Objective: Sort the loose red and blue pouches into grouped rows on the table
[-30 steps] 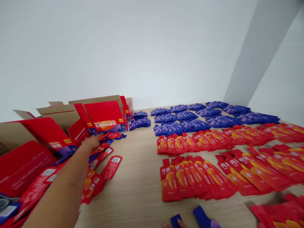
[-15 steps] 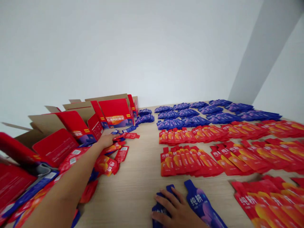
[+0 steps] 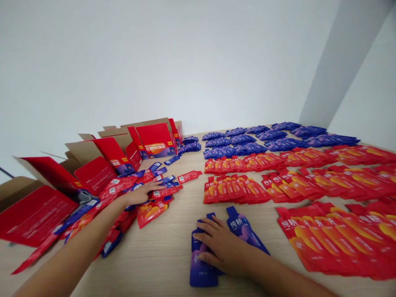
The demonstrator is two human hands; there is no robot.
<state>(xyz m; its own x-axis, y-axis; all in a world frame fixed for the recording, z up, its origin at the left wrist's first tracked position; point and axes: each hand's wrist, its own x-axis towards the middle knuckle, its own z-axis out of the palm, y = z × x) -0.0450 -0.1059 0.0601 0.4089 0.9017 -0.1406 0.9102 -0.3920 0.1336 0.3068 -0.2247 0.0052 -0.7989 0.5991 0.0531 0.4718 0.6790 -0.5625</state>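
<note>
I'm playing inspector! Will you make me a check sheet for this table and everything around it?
Surface: wood-grain table, pale.
Job's things: red pouches in overlapping rows; blue pouches in bunches behind them.
Clutter: mixed pile of red and blue pouches beside open boxes.
Hands: right hand rests on blue pouches near the front; left hand touches the pile, grip unclear.
Cables: thin dark line at far left, too unclear to tell.
Surroundings: pale wall, grey band at right.
</note>
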